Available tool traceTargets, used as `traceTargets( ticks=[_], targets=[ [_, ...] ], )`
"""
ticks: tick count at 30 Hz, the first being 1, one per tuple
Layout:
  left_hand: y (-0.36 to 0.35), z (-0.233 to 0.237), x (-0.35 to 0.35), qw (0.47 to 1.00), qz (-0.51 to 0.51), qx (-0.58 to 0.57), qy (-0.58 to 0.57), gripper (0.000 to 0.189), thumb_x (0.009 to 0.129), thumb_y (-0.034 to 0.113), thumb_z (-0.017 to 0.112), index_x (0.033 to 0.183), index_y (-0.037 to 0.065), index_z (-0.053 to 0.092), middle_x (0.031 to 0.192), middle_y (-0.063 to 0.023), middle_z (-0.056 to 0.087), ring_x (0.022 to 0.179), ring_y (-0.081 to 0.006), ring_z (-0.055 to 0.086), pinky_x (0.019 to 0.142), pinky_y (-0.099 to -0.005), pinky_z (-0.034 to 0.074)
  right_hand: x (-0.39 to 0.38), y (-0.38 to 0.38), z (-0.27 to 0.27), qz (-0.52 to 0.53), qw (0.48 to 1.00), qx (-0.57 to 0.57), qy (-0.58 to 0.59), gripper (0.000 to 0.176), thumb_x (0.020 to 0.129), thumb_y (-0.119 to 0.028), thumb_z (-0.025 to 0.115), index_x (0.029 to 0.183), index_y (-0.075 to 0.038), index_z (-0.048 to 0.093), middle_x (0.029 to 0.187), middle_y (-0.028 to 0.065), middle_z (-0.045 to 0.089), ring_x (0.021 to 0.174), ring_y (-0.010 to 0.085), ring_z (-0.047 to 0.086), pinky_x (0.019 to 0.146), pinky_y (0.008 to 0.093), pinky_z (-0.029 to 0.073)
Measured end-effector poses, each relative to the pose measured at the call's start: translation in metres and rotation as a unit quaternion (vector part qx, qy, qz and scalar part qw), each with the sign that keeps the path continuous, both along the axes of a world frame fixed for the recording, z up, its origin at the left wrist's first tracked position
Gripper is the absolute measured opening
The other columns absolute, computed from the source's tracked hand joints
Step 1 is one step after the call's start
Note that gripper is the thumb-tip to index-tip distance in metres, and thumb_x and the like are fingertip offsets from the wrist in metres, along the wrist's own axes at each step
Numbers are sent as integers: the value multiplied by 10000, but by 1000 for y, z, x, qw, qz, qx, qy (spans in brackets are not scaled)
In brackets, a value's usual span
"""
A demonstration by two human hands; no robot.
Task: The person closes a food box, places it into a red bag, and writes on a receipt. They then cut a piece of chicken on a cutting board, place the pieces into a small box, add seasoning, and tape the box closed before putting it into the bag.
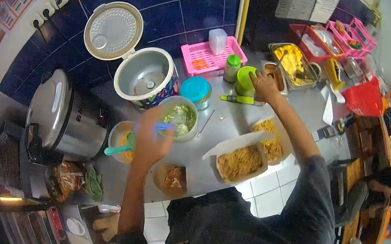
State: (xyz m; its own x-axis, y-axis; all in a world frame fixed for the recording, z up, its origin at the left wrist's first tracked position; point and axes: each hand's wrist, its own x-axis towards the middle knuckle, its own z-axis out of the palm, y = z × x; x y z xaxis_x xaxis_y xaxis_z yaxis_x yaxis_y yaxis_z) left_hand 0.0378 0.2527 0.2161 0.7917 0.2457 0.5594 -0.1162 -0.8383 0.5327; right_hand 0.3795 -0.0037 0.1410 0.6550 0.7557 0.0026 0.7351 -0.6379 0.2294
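Note:
My left hand [152, 138], smeared by motion, is closed around a blue utensil [164, 126] at the near edge of a pale bowl [173, 136]. Green-and-white food [183, 122] lies in that bowl. A smaller bowl [117, 135] of yellow food, with a teal spoon [120, 150] in it, stands left of the hand. My right hand [266, 88] has its curled fingers at the right rim of a lime-green cup [245, 83]; they seem to pinch it. Two paper boxes of noodles, one nearer [239, 164] and one behind [271, 145], stand between my arms.
An open rice cooker [144, 77] and a large steel cooker [69, 116] stand on the left. A blue-lidded jar [196, 91], green-topped bottle [232, 67] and pink basket [209, 56] are behind. A tray of yellow food [291, 60] and red bag [366, 98] lie right.

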Motion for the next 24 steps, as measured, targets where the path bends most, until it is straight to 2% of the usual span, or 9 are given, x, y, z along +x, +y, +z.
traceTargets(
  ticks=[2,5,7,10,14,18,19,22,24],
  targets=[
    [-21,-23,87,994,-58,64,72,684,733,256,783,1309,-2,521,1216,-268,557,1153,-435,527,1003,-483,428,34,9,-16,41,995,-85,-38,955,645,-305,870,1429,-50,388,1341,211,525,1194,361,553,972,490,475],
    [-22,-59,172,958,-22,137,251,901,686,358,810,1415,28,396,1375,-293,428,1277,-464,422,1037,-545,389,78,20,-50,82,984,-153,-51,1362,489,-518,906,1540,-44,180,1372,197,470,1229,343,486,1032,488,403],
    [-17,-81,204,904,46,171,389,1122,606,429,849,1504,101,261,1457,-330,300,1316,-518,346,1048,-631,341,73,25,-29,72,986,-149,-23,1283,533,-552,877,1523,-41,241,1352,192,496,1229,329,500,1006,471,417],
    [-7,-108,224,872,86,157,456,1226,566,449,869,1544,188,177,1493,-325,239,1327,-529,320,1043,-677,311,56,34,-15,23,987,-156,32,1211,593,-646,810,1504,-28,304,1339,204,511,1214,317,526,977,450,435],
    [-4,-114,228,875,92,129,457,1121,636,447,817,1548,225,205,1481,-342,247,1327,-565,297,1042,-686,317,40,33,-20,-17,994,-100,32,1203,631,-738,736,1493,-11,318,1364,260,470,1163,322,570,951,423,462],
    [-13,-121,225,888,77,139,431,1083,674,383,800,1552,227,185,1504,-337,211,1358,-581,237,1057,-700,282,41,20,-16,111,986,-112,52,947,799,-567,683,1490,-20,335,1422,301,415,964,337,667,834,356,529],
    [-15,-123,224,896,94,141,411,1066,677,367,805,1547,209,211,1505,-326,219,1374,-561,224,1064,-706,260,41,17,-23,114,985,-115,62,947,799,-567,683,1490,-20,335,1422,301,415,964,337,667,834,356,529],
    [-15,-129,227,891,104,139,420,1084,693,382,799,1558,215,167,1534,-328,161,1396,-573,166,1061,-736,222,38,10,-35,196,975,-92,-43,541,899,-167,517,1417,-19,469,1365,288,520,967,357,681,760,339,561],
    [-13,-129,232,875,99,133,455,1113,697,378,802,1564,220,123,1552,-324,113,1408,-578,123,1064,-749,197,36,7,-36,216,969,-91,-74,464,922,-131,466,1364,-8,532,1313,293,567,1013,385,677,731,335,575]
  ],
)
